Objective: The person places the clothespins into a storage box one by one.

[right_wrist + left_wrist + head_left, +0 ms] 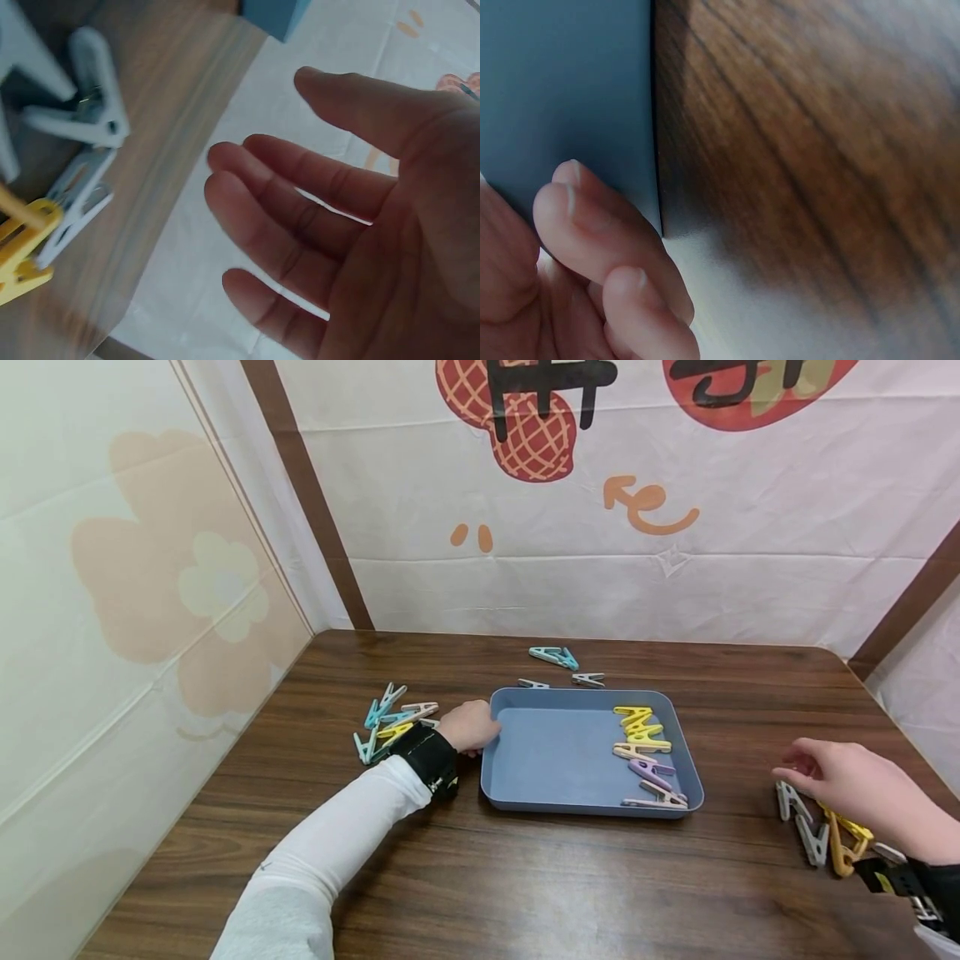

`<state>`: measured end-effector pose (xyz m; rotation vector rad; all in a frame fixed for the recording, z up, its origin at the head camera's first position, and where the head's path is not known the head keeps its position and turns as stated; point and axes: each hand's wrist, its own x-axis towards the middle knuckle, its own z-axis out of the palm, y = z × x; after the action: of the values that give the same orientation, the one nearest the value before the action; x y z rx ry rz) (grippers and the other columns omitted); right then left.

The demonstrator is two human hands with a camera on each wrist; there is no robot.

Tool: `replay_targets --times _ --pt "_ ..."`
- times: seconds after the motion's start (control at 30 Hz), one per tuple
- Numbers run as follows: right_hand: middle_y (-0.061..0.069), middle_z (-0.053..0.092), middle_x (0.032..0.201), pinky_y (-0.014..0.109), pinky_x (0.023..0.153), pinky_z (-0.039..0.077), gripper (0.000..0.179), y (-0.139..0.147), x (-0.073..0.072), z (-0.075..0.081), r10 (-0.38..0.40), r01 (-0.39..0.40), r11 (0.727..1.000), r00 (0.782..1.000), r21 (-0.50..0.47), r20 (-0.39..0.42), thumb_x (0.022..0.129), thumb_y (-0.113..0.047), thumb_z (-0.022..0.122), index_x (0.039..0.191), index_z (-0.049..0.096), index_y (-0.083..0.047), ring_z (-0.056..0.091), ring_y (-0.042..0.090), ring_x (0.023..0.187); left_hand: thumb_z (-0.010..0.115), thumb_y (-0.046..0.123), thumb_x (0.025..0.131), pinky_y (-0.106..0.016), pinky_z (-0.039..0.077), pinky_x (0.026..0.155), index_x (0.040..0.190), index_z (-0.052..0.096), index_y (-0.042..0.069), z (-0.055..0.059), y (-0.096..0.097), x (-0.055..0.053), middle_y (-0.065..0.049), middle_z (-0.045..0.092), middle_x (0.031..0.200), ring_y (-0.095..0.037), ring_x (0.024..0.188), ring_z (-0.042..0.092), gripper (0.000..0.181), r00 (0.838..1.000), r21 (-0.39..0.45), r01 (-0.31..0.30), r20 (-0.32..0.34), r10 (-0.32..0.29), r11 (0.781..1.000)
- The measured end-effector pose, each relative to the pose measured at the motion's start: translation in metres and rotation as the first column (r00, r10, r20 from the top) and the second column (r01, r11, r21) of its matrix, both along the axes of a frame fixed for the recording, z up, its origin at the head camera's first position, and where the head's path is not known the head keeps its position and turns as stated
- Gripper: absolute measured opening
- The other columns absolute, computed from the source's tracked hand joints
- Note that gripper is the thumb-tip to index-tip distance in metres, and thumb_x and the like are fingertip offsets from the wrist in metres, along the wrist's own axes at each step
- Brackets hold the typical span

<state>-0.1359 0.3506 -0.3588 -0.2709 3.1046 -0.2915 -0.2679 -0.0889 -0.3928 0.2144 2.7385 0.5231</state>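
Note:
At its left end the blue-grey tray (551, 756) is gripped by my left hand (467, 727). The left wrist view shows the curled fingers (592, 217) against the tray's wall. Along the tray's right side lie yellow clothespins (637, 725), a purple clothespin (651, 769) and pale clothespins (654, 802). My right hand (855, 781) is over a group of clothespins at the right, its fingers loosely bent with nothing between them. Grey clothespins (813, 839) and a yellow clothespin (847, 839) show below it; part of the group is hidden.
Left of the tray, behind my left wrist, lies a pile of blue, yellow and pale clothespins (382, 718). Beyond the tray are a blue clothespin (553, 657) and a grey clothespin (588, 679). A printed cloth (525, 593) hangs behind the wooden table (465, 877).

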Motion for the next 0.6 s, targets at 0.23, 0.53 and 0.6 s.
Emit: replay_targets --times 0.23,0.53,0.6 --pt "-0.002 0.046 0.057 0.032 0.048 0.033 0.031 0.012 0.007 -0.013 -0.076 0.069 0.995 0.991 0.066 0.111 0.094 -0.029 0.061 0.079 0.059 -0.002 0.042 0.014 0.049 0.046 0.02 0.097 -0.031 0.048 0.047 0.067 0.059 0.007 0.001 0.0 -0.001 -0.006 0.059 0.058 -0.018 0.048 0.057 0.035 1.0 0.005 0.0 0.021 0.0 1.0" --pt "-0.003 0.042 0.054 0.03 0.05 0.032 0.041 0.018 0.004 -0.022 -0.173 0.147 0.982 0.949 0.116 0.264 0.093 -0.038 0.063 0.068 0.05 -0.008 0.042 0.014 0.048 0.047 0.02 0.098 -0.029 0.046 0.045 0.065 0.058 0.008 0.0 -0.001 0.001 -0.006 0.058 0.057 -0.017 0.046 0.055 0.036 1.0 0.005 0.013 -0.003 -0.013 1.0" --pt "-0.006 0.037 0.052 0.028 0.048 0.029 0.044 0.018 0.005 -0.025 -0.169 0.147 0.984 0.95 0.103 0.264 0.091 -0.04 0.064 0.061 0.046 -0.013 0.04 0.012 0.046 0.047 0.02 0.098 -0.029 0.046 0.044 0.064 0.057 0.009 0.001 -0.001 0.001 -0.005 0.058 0.056 -0.017 0.045 0.055 0.037 1.0 0.006 0.016 -0.004 -0.016 1.0"
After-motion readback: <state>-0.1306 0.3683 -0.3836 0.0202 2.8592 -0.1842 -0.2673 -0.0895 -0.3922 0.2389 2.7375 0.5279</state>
